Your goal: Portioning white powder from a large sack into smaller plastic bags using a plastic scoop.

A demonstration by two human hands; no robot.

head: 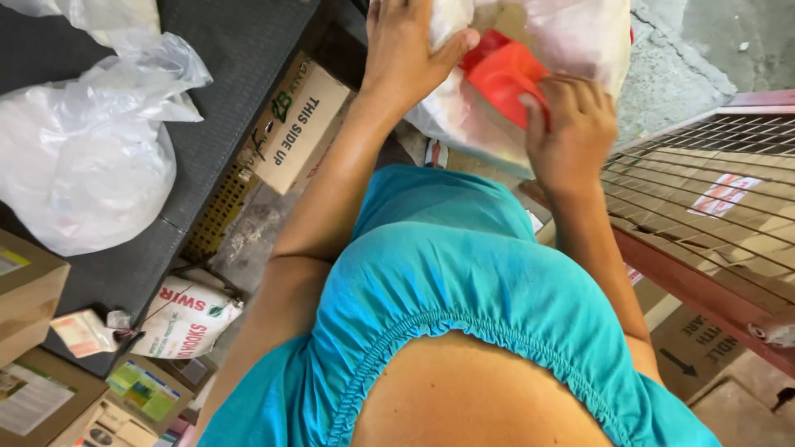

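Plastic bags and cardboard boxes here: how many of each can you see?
Plastic bags: 3: held bag, big clear one, white printed sack.
Closed cardboard boxes: 3.
Total: 6.

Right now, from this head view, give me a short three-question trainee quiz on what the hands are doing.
1. True or false: the right hand grips the red item.
2. What does the left hand rest on: A) cardboard box, B) clear plastic bag, C) wire shelf?
3. Fill in: the wire shelf has a ___ frame.

Key: 1 true; 2 B; 3 red.
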